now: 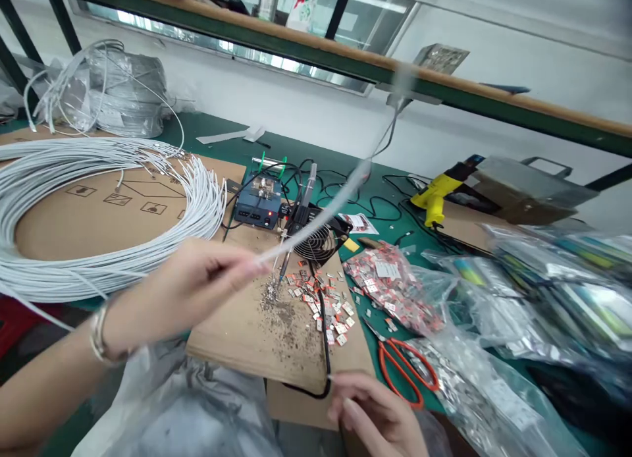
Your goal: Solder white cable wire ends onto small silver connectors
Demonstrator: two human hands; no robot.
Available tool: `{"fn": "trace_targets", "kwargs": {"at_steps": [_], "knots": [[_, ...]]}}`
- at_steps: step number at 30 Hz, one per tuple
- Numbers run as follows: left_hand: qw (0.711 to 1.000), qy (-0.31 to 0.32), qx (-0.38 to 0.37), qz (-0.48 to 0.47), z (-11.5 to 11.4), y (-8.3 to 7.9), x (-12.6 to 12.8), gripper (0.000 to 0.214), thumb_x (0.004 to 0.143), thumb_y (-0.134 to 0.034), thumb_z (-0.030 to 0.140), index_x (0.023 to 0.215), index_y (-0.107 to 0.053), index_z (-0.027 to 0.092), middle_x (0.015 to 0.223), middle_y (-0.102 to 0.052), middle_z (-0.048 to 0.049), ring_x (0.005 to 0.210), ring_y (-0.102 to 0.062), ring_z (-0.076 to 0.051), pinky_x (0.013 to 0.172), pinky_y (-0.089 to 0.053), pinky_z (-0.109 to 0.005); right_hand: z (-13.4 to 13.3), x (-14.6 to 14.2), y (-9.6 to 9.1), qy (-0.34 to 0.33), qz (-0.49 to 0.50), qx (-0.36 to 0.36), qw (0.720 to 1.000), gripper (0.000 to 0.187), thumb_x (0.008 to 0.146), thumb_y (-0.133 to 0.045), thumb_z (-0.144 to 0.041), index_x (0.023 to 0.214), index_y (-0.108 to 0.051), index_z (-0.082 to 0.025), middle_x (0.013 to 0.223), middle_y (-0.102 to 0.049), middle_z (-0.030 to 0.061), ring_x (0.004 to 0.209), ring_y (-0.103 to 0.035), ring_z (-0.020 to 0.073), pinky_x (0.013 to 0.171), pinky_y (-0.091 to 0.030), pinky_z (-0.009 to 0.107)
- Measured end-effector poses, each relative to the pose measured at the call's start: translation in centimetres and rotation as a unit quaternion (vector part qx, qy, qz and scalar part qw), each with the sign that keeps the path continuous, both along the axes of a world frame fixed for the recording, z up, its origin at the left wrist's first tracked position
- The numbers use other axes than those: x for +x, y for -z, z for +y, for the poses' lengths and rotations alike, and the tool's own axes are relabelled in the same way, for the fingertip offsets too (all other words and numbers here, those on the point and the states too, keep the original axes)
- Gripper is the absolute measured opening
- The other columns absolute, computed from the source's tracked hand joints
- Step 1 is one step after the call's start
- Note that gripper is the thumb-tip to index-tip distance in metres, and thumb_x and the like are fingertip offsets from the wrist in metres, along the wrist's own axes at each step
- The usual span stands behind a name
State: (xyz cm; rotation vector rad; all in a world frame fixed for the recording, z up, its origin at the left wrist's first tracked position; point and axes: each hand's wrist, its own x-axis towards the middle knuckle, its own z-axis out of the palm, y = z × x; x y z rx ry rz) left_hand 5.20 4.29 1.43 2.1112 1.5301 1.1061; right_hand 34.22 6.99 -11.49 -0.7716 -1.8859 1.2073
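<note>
Head view: your left hand [197, 279] holds a white cable [320, 216] pinched between thumb and fingers, and the cable slants up and away to the far right, its far end blurred in front of the shelf [296, 39]. Your right hand [378, 414] sits at the near edge with fingers curled narrow, beside a black cord [323, 332]; whether it grips anything, you cannot tell. The step in hand looks like handling this single cable, and the next move seems to call for a steady left pinch and room for the loose length.

Below the cable, a wooden board [237, 335] bears dark crumbs, scattered metal pieces [340, 312], a fan [316, 243] and a blue box [257, 207] with a red light. To its left, a coil of white cables [210, 200] lies on printed cardboard [93, 213]. To its right are orange-handled scissors [386, 342] and plastic bags [390, 279]. Farther right, a yellow tool [435, 197] rests on the green tabletop [217, 124], before a white wall with a window.
</note>
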Motion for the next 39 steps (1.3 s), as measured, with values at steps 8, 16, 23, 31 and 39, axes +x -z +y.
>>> {"fn": "trace_targets", "kwargs": {"at_steps": [8,16,23,31,39], "knots": [[0.912,0.225,-0.318,-0.129,-1.6,7.7,6.3,0.043,0.09,-0.031,0.044,0.09,-0.06,0.013,0.058,-0.034,0.0028,0.054,-0.029,-0.005,0.048,-0.024,-0.015,-1.1,-5.1,-1.1,-0.013,0.161,0.057,0.985,0.034,0.087,-0.049,-0.039,0.116,-0.054,-0.023,0.077,-0.055,0.0048,0.063,-0.048,0.0088,0.056,-0.041,0.017],[0.877,0.191,-0.42,-0.136,-4.5,11.9,3.4,0.045,0.086,-0.035,0.053,0.09,-0.052,0.011,0.068,-0.052,-0.0014,0.051,-0.047,-0.004,0.052,-0.037,-0.013,-1.8,-7.9,0.0,-0.013,0.125,-0.019,0.992,0.008,0.079,-0.058,-0.02,0.077,-0.058,-0.012,0.064,-0.049,0.0021,0.058,-0.041,0.0063,0.053,-0.034,0.017],[0.811,0.124,-0.375,-0.431,-4.1,13.3,5.1,0.049,0.068,-0.064,0.054,0.063,-0.038,0.012,0.047,-0.044,0.0036,0.038,-0.046,-0.005,0.041,-0.035,-0.013,-2.4,-8.8,-0.1,0.003,0.077,0.044,0.996,0.007,0.074,-0.063,-0.016,0.081,-0.061,-0.014,0.072,-0.05,0.0025,0.063,-0.042,0.0065,0.055,-0.035,0.018],[0.952,0.105,-0.224,-0.181,-4.8,13.8,4.0,0.027,0.086,-0.046,0.03,0.07,-0.057,0.011,0.053,-0.051,0.0003,0.047,-0.048,-0.003,0.048,-0.035,-0.012,-2.1,-8.4,-0.3,-0.024,0.082,0.0,0.996,0.004,0.074,-0.061,-0.013,0.071,-0.058,-0.012,0.062,-0.054,0.0014,0.056,-0.043,0.0054,0.051,-0.034,0.017],[0.96,0.057,-0.143,-0.232,-5.4,13.9,5.1,0.019,0.083,-0.054,0.024,0.068,-0.058,0.012,0.054,-0.051,0.0009,0.047,-0.049,-0.002,0.047,-0.037,-0.01,-2.0,-10.4,0.9,-0.045,0.365,-0.184,0.911,0.027,0.077,-0.059,-0.019,0.06,-0.04,-0.012,0.053,-0.033,-0.0022,0.051,-0.034,0.0052,0.049,-0.028,0.019]]}}
